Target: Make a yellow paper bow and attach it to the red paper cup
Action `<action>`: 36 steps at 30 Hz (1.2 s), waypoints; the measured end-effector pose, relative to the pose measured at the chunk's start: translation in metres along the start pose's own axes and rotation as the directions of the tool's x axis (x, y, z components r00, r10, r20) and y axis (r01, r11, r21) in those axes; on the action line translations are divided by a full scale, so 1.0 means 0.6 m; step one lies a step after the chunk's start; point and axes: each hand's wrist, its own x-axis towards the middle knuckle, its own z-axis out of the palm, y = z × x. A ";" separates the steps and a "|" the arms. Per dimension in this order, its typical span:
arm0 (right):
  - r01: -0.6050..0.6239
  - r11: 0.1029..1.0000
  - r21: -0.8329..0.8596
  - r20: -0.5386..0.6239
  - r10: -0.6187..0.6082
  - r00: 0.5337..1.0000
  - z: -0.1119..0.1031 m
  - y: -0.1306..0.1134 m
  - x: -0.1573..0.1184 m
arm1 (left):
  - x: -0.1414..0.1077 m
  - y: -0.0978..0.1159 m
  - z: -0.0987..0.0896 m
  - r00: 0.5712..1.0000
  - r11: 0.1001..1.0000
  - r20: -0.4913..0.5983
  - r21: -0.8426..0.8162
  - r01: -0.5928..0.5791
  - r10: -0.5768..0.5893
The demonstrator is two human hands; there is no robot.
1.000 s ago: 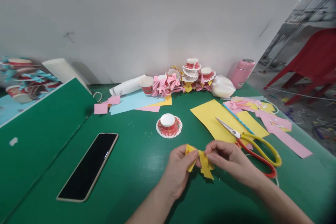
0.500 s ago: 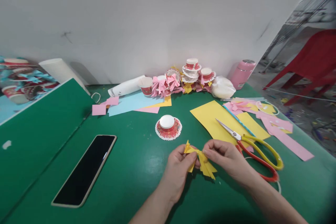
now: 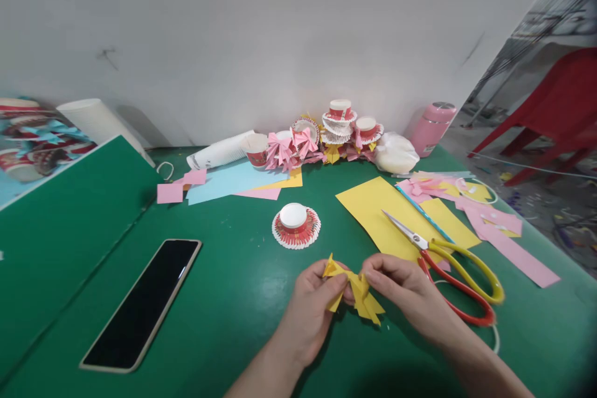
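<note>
A: How will that yellow paper piece (image 3: 360, 293) handle?

B: Very light, most likely, and thin. The folds should lend it a little stiffness, but the loose flaps look as if they would bend or tear under a hard tug. Paper like that shouldn't be slippery.

A: Where is it best taken hold of?

B: Probably at the gathered middle, where the layers bunch together. A squeeze on the outer flaps could crease them.

A: And the person's grip?

B: Both hands are pinching it. The left hand (image 3: 310, 311) has its thumb pressed on the front of the left half, with fingers behind. The right hand (image 3: 405, 289) nips the upper right part between thumb and fingertips; exactly which fold it has cannot be told.

A: Where is the piece, then?

B: Between the two hands, above the near side of the green bench (image 3: 242, 305), nearer the person than the fringed red-and-white cup (image 3: 297, 231) and left of the scissors (image 3: 421, 241).

A: How does it look?

B: Plain bright yellow, bow-like, pleated and uneven. One pointed corner sticks up by the left fingers, and angular tails fan out below, towards the right.
</note>
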 end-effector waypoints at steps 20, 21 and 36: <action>0.017 0.999 0.052 0.068 -0.020 0.997 0.000 0.002 -0.006 | -0.009 0.001 0.004 1.000 0.994 0.020 0.106 -0.017 0.015; 0.010 0.997 0.077 0.093 -0.018 0.996 -0.001 0.001 -0.006 | -0.009 0.000 0.004 1.000 0.994 0.022 0.108 -0.018 0.015; 0.060 0.990 0.128 0.004 -0.061 0.998 -0.021 0.010 0.005 | -0.010 0.008 -0.012 0.996 0.971 0.048 0.220 -0.090 0.081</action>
